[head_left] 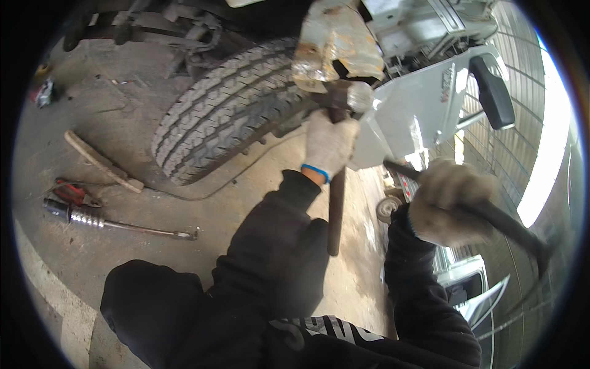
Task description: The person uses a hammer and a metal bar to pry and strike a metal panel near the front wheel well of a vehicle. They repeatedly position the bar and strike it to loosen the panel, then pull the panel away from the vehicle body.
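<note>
My left hand (332, 142), in a pale work glove with a blue cuff edge, grips a heavy hammer (335, 215) just below its head. The handle hangs down past my wrist. Its head is against or very close to the lower edge of a dented, rusty body panel (335, 52); contact is not clear. My right hand (455, 200), gloved too, is raised at the right and closed round the handle of a second, dark hammer (507, 224). That hammer's head points away to the right and is smeared by motion.
A truck tyre (233, 104) stands left of the panel, and a grey vehicle door (418, 104) with a black mirror (491, 95) is at the right. On the floor lie a wooden stick (101, 161), a red-handled clamp (77, 192), a slide hammer (86, 218) and a cable (230, 180).
</note>
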A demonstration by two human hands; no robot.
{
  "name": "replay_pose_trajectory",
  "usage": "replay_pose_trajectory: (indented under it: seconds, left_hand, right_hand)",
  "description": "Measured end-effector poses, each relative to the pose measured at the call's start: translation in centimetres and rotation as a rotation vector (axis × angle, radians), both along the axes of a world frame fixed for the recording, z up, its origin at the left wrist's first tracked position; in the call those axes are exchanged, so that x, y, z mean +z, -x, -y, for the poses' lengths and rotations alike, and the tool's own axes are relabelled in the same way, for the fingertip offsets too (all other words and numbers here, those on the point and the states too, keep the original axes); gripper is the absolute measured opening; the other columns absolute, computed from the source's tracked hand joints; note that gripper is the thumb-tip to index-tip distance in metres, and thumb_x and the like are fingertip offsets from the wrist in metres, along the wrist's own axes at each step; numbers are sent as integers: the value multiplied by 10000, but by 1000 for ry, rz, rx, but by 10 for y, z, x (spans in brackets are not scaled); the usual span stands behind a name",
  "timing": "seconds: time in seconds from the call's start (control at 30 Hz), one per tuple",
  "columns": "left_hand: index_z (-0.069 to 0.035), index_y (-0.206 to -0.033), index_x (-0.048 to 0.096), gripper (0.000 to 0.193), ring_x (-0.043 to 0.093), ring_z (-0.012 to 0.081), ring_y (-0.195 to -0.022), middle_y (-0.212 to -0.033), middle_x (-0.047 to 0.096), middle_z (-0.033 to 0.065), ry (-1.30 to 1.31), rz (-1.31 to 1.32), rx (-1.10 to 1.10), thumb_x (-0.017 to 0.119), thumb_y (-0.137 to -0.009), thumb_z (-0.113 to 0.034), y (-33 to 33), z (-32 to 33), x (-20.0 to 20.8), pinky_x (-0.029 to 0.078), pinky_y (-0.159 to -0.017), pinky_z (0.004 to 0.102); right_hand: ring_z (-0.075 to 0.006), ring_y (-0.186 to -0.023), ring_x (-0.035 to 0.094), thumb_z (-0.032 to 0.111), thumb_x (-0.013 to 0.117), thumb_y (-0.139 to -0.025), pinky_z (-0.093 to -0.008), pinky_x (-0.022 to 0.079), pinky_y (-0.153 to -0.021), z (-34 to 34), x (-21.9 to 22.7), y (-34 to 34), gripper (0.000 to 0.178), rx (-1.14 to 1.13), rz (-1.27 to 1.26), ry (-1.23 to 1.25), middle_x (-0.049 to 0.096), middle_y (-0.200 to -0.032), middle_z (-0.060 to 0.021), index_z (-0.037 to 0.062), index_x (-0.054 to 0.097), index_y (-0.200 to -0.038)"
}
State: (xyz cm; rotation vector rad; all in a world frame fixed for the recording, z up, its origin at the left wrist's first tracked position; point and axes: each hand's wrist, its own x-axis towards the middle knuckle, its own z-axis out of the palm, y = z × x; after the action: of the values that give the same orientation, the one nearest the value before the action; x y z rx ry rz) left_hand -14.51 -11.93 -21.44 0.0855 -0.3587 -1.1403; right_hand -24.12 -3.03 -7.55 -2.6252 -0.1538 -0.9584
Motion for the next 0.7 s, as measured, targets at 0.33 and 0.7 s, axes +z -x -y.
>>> replay_pose_trajectory:
  seconds: [0.33,0.7]
  left_hand:
    - [31,-700,538,97,499,164,-390,-554,532,77,-290,111,74,593,-747,-35,-11,-2,-17,399,-370,317]
    - [-32,-737,553,255,478,176,-444,-532,492,58,-264,-16,-126,595,-891,-232,-15,-26,-11,366,-434,294]
  right_hand:
    - [-96,-380,345,551,482,-967,-245,293,-361,35,-58,67,489,-532,155,-488,382,-536,20,71,476,-877]
    - [-82,-351,312,526,489,-975,-226,276,-334,27,-83,84,461,-435,252,-875,370,-519,22,69,479,-913]
